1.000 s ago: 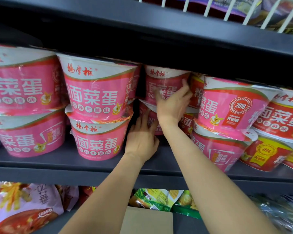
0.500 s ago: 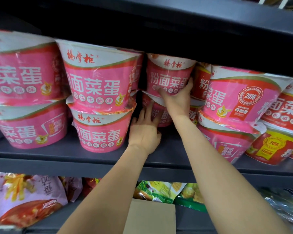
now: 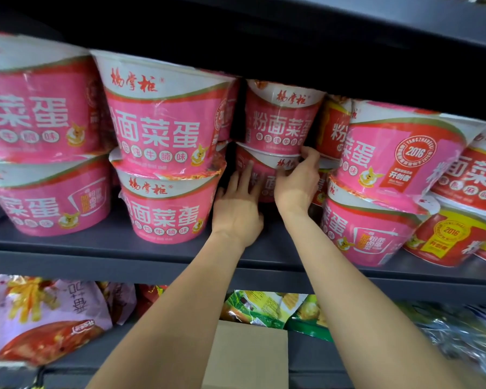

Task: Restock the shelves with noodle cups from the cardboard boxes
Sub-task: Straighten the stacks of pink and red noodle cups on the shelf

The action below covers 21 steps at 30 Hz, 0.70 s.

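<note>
Pink noodle cups stand two high along a dark shelf [image 3: 129, 254]. In a gap at the middle, set further back, an upper pink cup [image 3: 278, 116] sits on a lower pink cup [image 3: 260, 175]. My left hand [image 3: 237, 209] lies with straight fingers against the lower cup's front. My right hand [image 3: 296, 183] curls around that cup's right side, thumb at its rim under the upper cup. A front stack [image 3: 163, 164] stands to the left and another stack [image 3: 382, 186] to the right.
Red and yellow cups [image 3: 458, 237] fill the shelf's far right. Snack bags [image 3: 48, 318] lie on the shelf below. A cardboard box flap [image 3: 247, 357] rises at the bottom centre between my forearms. The shelf above hangs close over the cups.
My right hand has dropped from the upper cup's front to the rim and side of the lower cup. My left hand stays on the lower cup. The view has moved closer.
</note>
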{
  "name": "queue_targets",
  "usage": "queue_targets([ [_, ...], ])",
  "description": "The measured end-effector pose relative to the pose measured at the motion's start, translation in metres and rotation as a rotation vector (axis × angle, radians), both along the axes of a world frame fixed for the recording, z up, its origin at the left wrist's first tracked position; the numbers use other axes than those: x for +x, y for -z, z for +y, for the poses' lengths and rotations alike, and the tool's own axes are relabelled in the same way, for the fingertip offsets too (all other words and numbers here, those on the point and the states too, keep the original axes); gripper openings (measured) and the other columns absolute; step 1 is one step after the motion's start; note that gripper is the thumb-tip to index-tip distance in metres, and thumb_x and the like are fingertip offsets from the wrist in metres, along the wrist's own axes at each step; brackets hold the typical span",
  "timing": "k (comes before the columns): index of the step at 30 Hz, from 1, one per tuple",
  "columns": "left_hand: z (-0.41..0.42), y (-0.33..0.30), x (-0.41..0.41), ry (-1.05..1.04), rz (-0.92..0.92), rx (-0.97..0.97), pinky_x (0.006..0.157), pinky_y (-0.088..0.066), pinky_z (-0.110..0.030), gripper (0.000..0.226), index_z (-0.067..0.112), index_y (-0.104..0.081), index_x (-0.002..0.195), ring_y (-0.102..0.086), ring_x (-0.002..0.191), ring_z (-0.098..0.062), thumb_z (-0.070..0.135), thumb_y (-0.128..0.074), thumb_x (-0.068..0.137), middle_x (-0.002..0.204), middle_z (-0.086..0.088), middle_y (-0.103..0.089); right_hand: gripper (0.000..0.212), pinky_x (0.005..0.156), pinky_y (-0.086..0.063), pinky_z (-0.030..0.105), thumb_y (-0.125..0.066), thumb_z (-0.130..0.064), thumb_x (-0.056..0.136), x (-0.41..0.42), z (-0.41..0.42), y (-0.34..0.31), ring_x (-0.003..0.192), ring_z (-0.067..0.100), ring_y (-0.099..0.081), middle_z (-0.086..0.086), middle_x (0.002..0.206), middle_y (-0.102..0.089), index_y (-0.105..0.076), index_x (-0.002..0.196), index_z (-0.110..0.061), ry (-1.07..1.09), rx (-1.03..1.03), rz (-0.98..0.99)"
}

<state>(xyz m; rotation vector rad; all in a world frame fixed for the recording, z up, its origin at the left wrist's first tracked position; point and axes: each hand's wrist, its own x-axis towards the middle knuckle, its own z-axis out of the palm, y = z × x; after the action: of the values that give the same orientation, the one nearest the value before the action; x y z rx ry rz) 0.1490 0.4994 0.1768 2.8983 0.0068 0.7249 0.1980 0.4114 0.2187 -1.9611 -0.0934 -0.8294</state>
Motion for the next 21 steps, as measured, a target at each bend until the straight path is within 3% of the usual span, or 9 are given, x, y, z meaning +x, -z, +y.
queue_targets([
  [4,0.000,0.001,0.003,-0.009,0.024,-0.019,0.114,-0.019,-0.040,0.074,0.020,-0.012,0.153,0.001,0.147,-0.022,0.029,-0.051,0.091,0.160,-0.004,0.002,0.062,0.096,-0.045,0.036,-0.062,0.001,0.082,-0.001,0.000,0.003,0.115,0.029,-0.056,0.012,0.132,-0.053,-0.035,0.138,-0.009,-0.021,-0.108,0.008],
  [11,0.000,-0.001,0.002,-0.009,0.028,-0.019,0.115,-0.017,-0.040,0.076,0.019,-0.009,0.153,0.000,0.147,-0.020,0.028,-0.051,0.090,0.160,-0.002,-0.003,0.056,0.079,-0.048,0.043,-0.067,-0.017,0.086,0.018,0.006,0.009,0.117,0.031,-0.052,0.012,0.131,-0.047,-0.038,0.133,-0.009,0.136,-0.262,-0.052],
  [13,-0.001,-0.002,0.001,-0.007,0.022,-0.023,0.115,-0.018,-0.040,0.077,0.020,-0.010,0.153,-0.001,0.147,-0.021,0.026,-0.052,0.089,0.160,-0.003,-0.003,0.060,0.083,-0.050,0.045,-0.071,-0.022,0.083,0.021,0.003,0.014,0.119,0.031,-0.049,0.013,0.130,-0.047,-0.039,0.132,-0.008,0.111,-0.271,-0.079],
  [15,-0.001,-0.002,-0.001,-0.004,0.020,-0.027,0.115,-0.019,-0.040,0.077,0.022,-0.008,0.153,-0.002,0.147,-0.022,0.026,-0.052,0.089,0.160,-0.005,-0.002,0.063,0.094,-0.046,0.044,-0.073,-0.020,0.081,0.027,0.000,0.019,0.123,0.029,-0.045,0.014,0.133,-0.046,-0.039,0.132,-0.007,0.035,-0.183,-0.095],
  [17,-0.001,-0.003,-0.002,-0.008,0.024,-0.034,0.115,-0.019,-0.039,0.078,0.022,-0.005,0.153,-0.002,0.147,-0.024,0.027,-0.052,0.090,0.160,-0.008,0.001,0.068,0.103,-0.039,0.033,-0.074,-0.017,0.080,0.028,-0.002,0.022,0.127,0.025,-0.042,0.013,0.138,-0.041,-0.034,0.135,-0.006,-0.133,0.019,-0.054],
  [19,-0.001,-0.003,-0.002,-0.021,0.014,-0.040,0.115,-0.019,-0.039,0.079,0.019,-0.003,0.153,-0.003,0.146,-0.024,0.027,-0.051,0.090,0.160,-0.008,0.002,0.073,0.096,-0.034,0.020,-0.073,-0.015,0.082,0.027,-0.004,0.023,0.124,0.016,-0.041,0.011,0.142,-0.038,-0.027,0.138,-0.009,-0.290,0.173,0.022],
  [21,-0.002,-0.003,-0.001,-0.030,-0.005,-0.045,0.114,-0.020,-0.037,0.082,0.014,0.001,0.153,-0.004,0.146,-0.022,0.026,-0.051,0.089,0.161,-0.006,0.001,0.074,0.090,-0.036,0.019,-0.073,-0.018,0.082,0.025,-0.008,0.022,0.116,0.011,-0.044,0.009,0.139,-0.043,-0.025,0.138,-0.013,-0.347,0.221,0.069],
])
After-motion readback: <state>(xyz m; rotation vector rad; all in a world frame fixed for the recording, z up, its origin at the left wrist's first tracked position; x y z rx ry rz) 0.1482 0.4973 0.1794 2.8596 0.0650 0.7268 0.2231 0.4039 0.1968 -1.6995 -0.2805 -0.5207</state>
